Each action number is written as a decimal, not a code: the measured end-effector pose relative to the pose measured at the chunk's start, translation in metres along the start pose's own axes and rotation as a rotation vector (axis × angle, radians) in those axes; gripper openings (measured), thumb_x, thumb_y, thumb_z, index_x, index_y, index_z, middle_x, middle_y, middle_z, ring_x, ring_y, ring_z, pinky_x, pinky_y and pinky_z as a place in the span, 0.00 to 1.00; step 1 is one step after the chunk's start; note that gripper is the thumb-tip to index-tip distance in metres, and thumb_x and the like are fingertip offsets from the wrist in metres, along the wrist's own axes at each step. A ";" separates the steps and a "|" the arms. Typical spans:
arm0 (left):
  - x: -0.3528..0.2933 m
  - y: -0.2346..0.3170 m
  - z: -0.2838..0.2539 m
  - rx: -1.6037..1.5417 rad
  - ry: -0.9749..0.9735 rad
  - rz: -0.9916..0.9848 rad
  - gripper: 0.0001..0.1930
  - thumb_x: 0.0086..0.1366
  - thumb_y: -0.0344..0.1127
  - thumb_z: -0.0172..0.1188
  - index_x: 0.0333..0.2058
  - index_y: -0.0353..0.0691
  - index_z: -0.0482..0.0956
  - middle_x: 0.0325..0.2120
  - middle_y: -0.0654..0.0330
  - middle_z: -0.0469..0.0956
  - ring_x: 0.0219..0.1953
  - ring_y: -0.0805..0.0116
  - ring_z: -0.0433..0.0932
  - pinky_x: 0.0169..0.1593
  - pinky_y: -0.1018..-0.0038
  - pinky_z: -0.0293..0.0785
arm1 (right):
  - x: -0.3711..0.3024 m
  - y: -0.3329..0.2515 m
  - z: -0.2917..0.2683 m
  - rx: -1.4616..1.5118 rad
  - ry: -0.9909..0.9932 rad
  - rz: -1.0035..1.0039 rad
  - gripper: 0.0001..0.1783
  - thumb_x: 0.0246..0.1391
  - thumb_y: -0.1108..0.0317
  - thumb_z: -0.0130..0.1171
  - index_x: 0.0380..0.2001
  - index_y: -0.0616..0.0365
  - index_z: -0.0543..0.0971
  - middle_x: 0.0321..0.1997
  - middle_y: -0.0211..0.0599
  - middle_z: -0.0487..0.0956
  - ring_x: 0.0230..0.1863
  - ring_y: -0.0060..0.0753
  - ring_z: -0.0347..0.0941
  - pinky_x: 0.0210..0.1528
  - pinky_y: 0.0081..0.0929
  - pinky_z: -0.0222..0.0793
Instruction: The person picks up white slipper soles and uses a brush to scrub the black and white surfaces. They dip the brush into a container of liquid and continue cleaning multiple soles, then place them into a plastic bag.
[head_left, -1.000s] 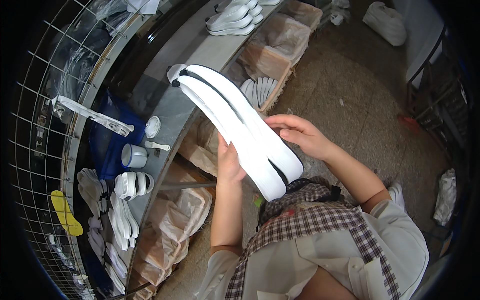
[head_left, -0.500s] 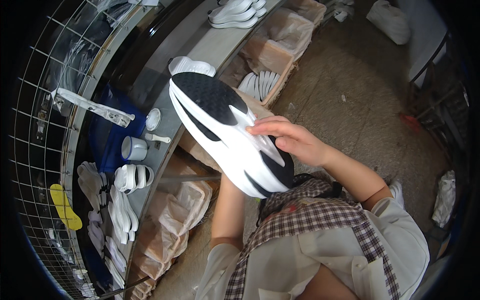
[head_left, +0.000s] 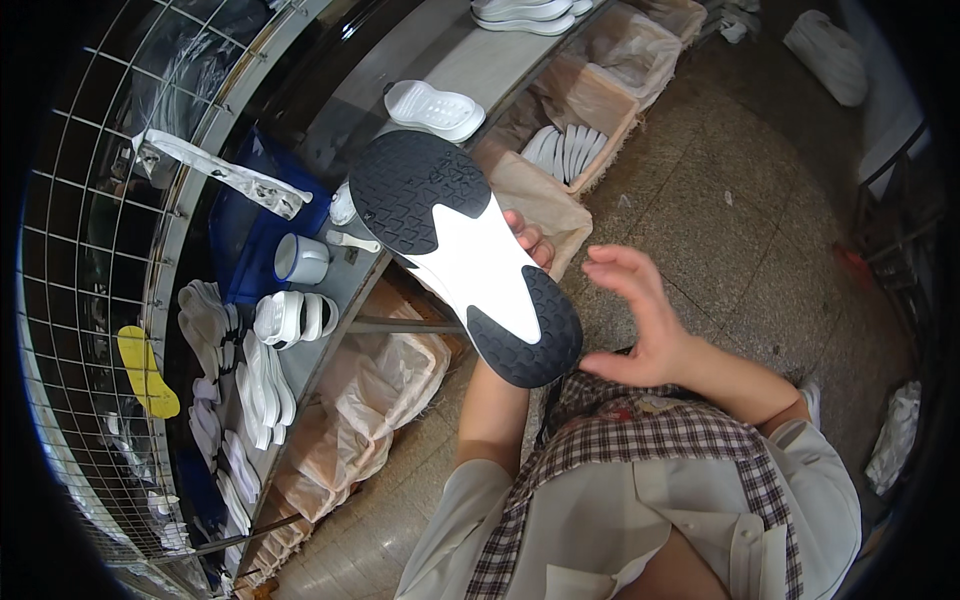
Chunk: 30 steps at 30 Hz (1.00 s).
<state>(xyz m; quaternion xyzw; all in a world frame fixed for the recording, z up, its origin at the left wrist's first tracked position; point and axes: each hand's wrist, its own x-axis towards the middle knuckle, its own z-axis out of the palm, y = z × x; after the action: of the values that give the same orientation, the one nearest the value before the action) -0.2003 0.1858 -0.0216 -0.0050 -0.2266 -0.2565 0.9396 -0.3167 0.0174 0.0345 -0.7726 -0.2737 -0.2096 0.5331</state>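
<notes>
A white shoe sole (head_left: 475,260) with black tread pads at both ends is held up in front of me, its tread side facing me. My left hand (head_left: 531,240) grips it from behind. Only its fingertips show past the sole's right edge, and the palm is hidden. Just right of the sole's lower end, my right hand (head_left: 640,325) is apart from it, thumb and fingers spread with nothing between them. Behind the sole's upper end, a pair of white soles (head_left: 435,108) lies on the grey bench (head_left: 350,88).
Along the bench stand a white mug (head_left: 301,260), a small white-handled brush (head_left: 352,241) and several white soles (head_left: 262,395). Lined bins (head_left: 610,150) sit beside it, one holding white soles. A wire grid (head_left: 75,300) with a yellow insole (head_left: 147,372) rises at the left.
My right hand has come off the sole and opened to its right. The sole has turned so its tread faces me more squarely. The view has shifted slightly.
</notes>
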 end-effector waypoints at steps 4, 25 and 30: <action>-0.013 0.007 -0.010 0.004 0.090 -0.080 0.26 0.64 0.47 0.51 0.52 0.31 0.65 0.43 0.53 0.70 0.43 0.60 0.68 0.42 0.68 0.72 | 0.004 -0.008 0.021 -0.214 -0.180 0.067 0.46 0.34 0.47 0.71 0.57 0.53 0.65 0.64 0.57 0.51 0.63 0.60 0.53 0.61 0.48 0.55; -0.023 0.141 0.003 0.099 0.096 0.175 0.28 0.65 0.46 0.48 0.62 0.45 0.58 0.33 0.61 0.67 0.31 0.70 0.67 0.26 0.76 0.72 | 0.273 0.215 0.089 1.233 0.302 0.942 0.31 0.61 0.46 0.33 0.57 0.57 0.62 0.55 0.48 0.68 0.51 0.54 0.69 0.45 0.37 0.74; -0.023 0.160 -0.001 0.150 0.035 0.151 0.29 0.65 0.50 0.46 0.62 0.45 0.58 0.34 0.59 0.67 0.30 0.69 0.65 0.29 0.74 0.71 | 0.295 0.243 0.097 1.071 0.203 1.056 0.32 0.61 0.45 0.32 0.58 0.58 0.62 0.54 0.51 0.69 0.47 0.53 0.73 0.36 0.32 0.79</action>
<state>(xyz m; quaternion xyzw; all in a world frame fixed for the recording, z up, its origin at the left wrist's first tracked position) -0.1402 0.3358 -0.0155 0.0528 -0.2278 -0.1672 0.9578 0.0683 0.0986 0.0106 -0.4136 0.1187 0.1652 0.8874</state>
